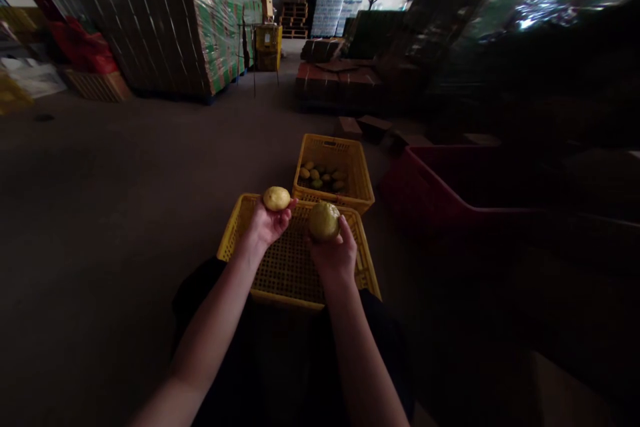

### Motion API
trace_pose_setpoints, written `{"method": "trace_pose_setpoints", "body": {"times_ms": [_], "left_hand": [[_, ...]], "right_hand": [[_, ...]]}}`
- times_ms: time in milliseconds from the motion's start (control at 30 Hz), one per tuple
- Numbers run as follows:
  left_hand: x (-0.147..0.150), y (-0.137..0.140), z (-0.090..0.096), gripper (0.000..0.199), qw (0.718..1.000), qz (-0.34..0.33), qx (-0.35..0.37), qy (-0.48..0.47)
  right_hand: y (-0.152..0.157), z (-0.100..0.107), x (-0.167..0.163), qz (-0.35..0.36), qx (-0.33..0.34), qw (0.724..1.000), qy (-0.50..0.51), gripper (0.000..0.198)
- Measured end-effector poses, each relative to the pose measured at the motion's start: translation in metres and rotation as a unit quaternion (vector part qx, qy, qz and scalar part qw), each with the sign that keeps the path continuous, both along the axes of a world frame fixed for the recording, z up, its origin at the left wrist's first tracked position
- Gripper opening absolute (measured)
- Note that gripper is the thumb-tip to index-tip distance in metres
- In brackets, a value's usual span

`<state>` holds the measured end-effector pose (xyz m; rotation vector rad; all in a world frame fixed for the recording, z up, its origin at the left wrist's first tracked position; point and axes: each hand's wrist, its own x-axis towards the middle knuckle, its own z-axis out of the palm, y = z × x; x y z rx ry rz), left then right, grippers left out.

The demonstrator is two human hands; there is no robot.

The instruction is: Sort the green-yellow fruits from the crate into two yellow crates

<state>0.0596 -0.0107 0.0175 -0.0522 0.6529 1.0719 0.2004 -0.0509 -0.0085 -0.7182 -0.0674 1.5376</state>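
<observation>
On the upturned palm and fingers of my left hand [269, 225] rests a small yellow mango [277, 198]. My right hand [337, 255] grips a larger, rounder, greenish mango [323, 221], its thumb along the right side. Both hands are above a yellow plastic crate [231, 232] with a perforated floor, standing close in front of my knees. Just beyond it is a second yellow crate [367, 177], where several yellow and green mangoes [326, 177] lie toward the left and middle. My forearms hide part of the near crate.
To the right stands a dark pink bin [440, 180]. Flat cardboard pieces [373, 125] lie behind the crates. Farther off are a wrapped pallet stack [215, 27] on the left, low stacked boxes [340, 83], and bottle packs [329, 5]. Concrete floor [125, 160] extends to the left.
</observation>
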Motion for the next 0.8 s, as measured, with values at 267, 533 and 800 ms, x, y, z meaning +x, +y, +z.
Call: {"method": "trace_pose_setpoints", "body": {"times_ms": [267, 533, 800], "left_hand": [[-0.0015, -0.0003, -0.0032, 0.050, 1.000, -0.001, 0.011, -0.002], [-0.0004, 0.0001, -0.0035, 0.055, 0.999, -0.006, 0.025, 0.033], [0.0058, -0.0002, -0.0057, 0.061, 0.982, -0.088, 0.087, 0.143]], "right_hand": [[-0.0031, 0.0061, -0.0020, 0.026, 0.034, 0.999, -0.005, 0.020], [-0.0012, 0.0025, -0.0019, 0.069, 0.000, 0.997, -0.017, 0.038], [0.0009, -0.0017, -0.0014, 0.088, -0.041, 0.995, 0.030, 0.053]]}}
